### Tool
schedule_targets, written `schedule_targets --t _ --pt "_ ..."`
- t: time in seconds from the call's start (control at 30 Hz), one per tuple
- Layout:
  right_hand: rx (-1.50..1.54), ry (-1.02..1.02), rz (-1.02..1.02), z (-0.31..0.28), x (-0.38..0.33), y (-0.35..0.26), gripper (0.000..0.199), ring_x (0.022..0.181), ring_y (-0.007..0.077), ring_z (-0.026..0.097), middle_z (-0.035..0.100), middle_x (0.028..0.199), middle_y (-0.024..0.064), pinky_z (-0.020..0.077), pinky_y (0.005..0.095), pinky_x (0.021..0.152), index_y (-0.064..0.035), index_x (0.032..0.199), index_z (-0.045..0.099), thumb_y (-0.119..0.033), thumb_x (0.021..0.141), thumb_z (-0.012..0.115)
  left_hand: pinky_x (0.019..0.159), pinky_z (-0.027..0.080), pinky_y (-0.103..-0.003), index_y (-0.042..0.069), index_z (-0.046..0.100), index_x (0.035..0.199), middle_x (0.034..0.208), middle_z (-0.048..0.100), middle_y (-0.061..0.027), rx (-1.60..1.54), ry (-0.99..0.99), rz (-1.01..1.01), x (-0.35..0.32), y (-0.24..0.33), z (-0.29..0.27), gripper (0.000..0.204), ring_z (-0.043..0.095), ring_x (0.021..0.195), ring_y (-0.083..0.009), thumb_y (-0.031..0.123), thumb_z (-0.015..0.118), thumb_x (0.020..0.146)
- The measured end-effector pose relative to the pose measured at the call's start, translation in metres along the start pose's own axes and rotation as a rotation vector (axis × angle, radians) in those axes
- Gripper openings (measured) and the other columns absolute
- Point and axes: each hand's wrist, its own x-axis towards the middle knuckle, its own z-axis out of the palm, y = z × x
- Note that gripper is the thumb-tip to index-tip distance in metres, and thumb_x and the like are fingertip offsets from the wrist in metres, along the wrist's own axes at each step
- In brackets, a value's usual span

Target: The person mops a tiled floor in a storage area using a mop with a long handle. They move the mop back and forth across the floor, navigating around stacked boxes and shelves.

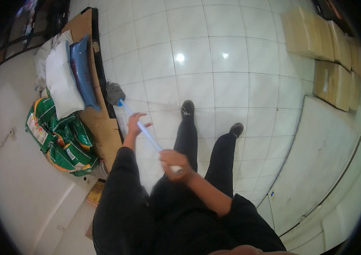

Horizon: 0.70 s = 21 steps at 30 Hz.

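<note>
A mop with a pale blue handle [148, 138] slants from my body toward the far left. Its grey string head [115, 93] lies on the tiled floor against the dark edge of a low wooden platform. My right hand [175, 163] is wrapped round the upper end of the handle, near its whitish tip. Farther down, my left hand [136, 124] loosely holds the handle between thumb and fingers, with the fingertips a little apart.
On the wooden platform [97, 123] at left lie white sacks [61, 80], a blue sack [82, 70] and several green packs [63, 138]. Cardboard boxes [308, 36] are stacked at far right, beyond a pale panel [297, 148]. My shoes [187, 109] stand on white floor tiles.
</note>
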Motion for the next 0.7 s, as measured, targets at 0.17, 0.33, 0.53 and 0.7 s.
schedule_targets --t 0.17,0.33,0.53,0.7 --pt "-0.176 0.21 -0.11 -0.188 -0.045 -0.109 0.016 0.072 0.0281 0.068 0.066 0.075 0.0137 0.056 0.0411 0.067 0.0037 0.075 0.062 -0.003 0.089 0.058 0.115 0.024 -0.061 0.025 0.077 0.103 0.136 0.061 -0.0096 -0.217 -0.095 0.448 0.016 0.237 0.077 0.051 0.05 0.133 -0.0317 0.049 0.092 0.06" --pt "-0.316 0.415 -0.269 -0.257 -0.073 -0.3 0.028 0.042 0.0193 0.046 0.051 0.052 0.0076 0.0435 0.0346 0.047 -0.0053 0.064 0.047 -0.015 0.087 0.06 0.118 0.024 -0.056 0.025 0.074 0.107 0.136 0.06 -0.0062 -0.651 -0.131 0.606 -0.053 0.503 0.124 0.052 0.044 0.138 -0.0338 0.044 0.093 0.063" --pt "-0.689 0.516 -0.247 -0.282 -0.12 -0.338 0.031 0.041 0.0167 0.038 0.043 0.05 0.0043 0.0384 0.0324 0.046 -0.0083 0.066 0.039 -0.018 0.09 0.056 0.112 0.036 -0.051 0.02 0.072 0.1 0.127 0.061 -0.0071 -0.787 -0.225 0.914 -0.088 0.683 0.22 0.04 0.047 0.131 -0.0345 0.045 0.087 0.073" --pt "-0.683 0.627 -0.242 -0.306 -0.159 -0.332 0.02 0.049 0.0129 0.028 0.036 0.053 0.0034 0.0298 0.0352 0.055 -0.0091 0.072 0.035 -0.008 0.088 0.048 0.089 0.051 -0.046 0.011 0.069 0.081 0.095 0.068 -0.0095 -0.455 -0.528 0.942 -0.098 0.736 0.257 0.038 0.06 0.105 -0.0319 0.048 0.074 0.087"
